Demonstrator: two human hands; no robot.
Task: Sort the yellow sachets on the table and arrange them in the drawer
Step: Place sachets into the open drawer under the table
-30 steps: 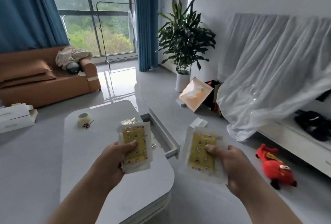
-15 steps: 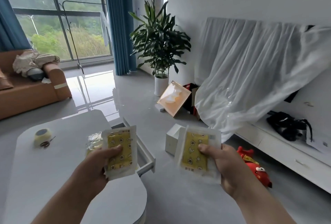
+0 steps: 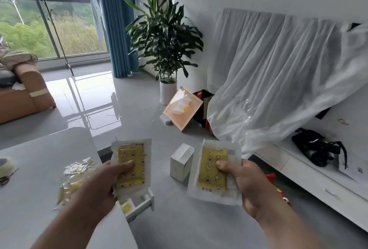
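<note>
Grey tabletop (image 3: 39, 159) is filling the lower left, with a loose pile of sachets (image 3: 74, 177) lying on it near the open drawer (image 3: 148, 199) at its edge. The left hand (image 3: 99, 187) is pinching a yellow sachet (image 3: 131, 164) just above that drawer, thumb pressing its face. The right hand (image 3: 253, 187) is gripping a second sachet (image 3: 214, 171) the same way, out over the floor (image 3: 179, 228). Both packets are looking slick and are being held by one side only, so a loosening thumb is probably risking a drop, the right one landing beside the white box (image 3: 181, 162).
</note>
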